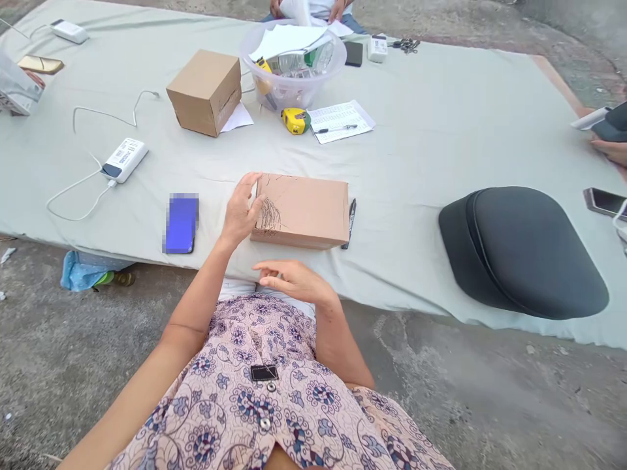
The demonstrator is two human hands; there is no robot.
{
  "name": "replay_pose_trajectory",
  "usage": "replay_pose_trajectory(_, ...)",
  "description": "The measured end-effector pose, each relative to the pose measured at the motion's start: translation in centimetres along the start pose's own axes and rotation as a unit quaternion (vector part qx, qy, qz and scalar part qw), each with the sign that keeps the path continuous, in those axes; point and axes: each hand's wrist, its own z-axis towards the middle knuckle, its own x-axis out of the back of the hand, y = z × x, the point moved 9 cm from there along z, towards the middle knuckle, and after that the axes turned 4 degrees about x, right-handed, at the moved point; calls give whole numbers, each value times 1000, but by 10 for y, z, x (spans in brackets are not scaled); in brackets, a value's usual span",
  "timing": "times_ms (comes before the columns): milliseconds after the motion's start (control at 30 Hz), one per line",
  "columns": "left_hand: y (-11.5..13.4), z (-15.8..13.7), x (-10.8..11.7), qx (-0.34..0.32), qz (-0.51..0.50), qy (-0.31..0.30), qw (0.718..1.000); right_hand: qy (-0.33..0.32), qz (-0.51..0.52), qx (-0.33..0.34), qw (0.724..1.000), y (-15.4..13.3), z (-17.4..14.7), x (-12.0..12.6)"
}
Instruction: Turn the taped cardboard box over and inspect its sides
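Observation:
A closed cardboard box lies near the table's front edge, with black scribbled lines on the left part of its top. My left hand is at the box's left end, thumb and fingers apart, the fingertips touching its edge. In front of the box, below its near side, my right hand hovers with loosely stretched fingers and holds nothing. A black marker lies along the box's right side. To the left is a phone whose screen is blurred out in blue.
Behind stand another cardboard box and a plastic basin of papers and bottles. A yellow tape measure and a pen on a written sheet lie nearer. A black padded object and a white power bank flank me. Other people sit around.

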Motion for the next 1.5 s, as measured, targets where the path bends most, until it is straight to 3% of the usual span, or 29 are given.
replay_pose_trajectory(33,-8,-7,5,25,-20,24,999,59,-2,8,998,-4,-6,18)
replay_pose_trajectory(100,-25,-25,16,86,-47,72,993,245,-9,9,970,-2,-25,65)
replay_pose_trajectory(133,-32,-35,21,117,-50,87,988,351,-8,7,936,3,-40,89)
replay_pose_trajectory(200,-39,-53,28,174,-29,98,979,539,-17,-3,842,15,-74,124)
replay_pose_trajectory(267,-36,-66,32,202,25,86,975,643,-53,-35,763,26,-97,138)
replay_pose_trajectory(300,-32,-70,31,208,55,70,974,660,-70,-56,746,32,-101,139)
replay_pose_trajectory(333,-27,-73,28,210,79,46,973,654,-84,-76,748,37,-100,139)
replay_pose_trajectory(467,-10,-73,15,206,114,-24,972,580,-132,-116,796,46,-80,127)
replay_pose_trajectory(600,-11,-67,14,203,69,13,977,563,-158,-135,800,42,-73,119)
replay_pose_trajectory(767,-25,-58,13,202,2,62,977,490,-168,-138,844,30,-59,105)
replay_pose_trajectory(933,-8,-42,15,110,-20,101,989,409,-219,-183,867,14,-52,88)
replay_pose_trajectory(1100,22,-21,19,-7,-33,103,994,325,-174,-210,906,22,-35,60)
replay_pose_trajectory(1233,38,-10,5,-92,-31,59,994,207,-78,-160,962,33,-1,21)
replay_pose_trajectory(1333,27,-12,-18,-100,-47,7,994,133,-79,-100,983,32,20,2)
replay_pose_trajectory(1400,4,-17,-35,-53,-68,-27,996,129,-100,-89,983,33,23,5)
replay_pose_trajectory(1500,-35,-31,-51,44,-88,-54,994,169,-109,-108,974,36,9,27)
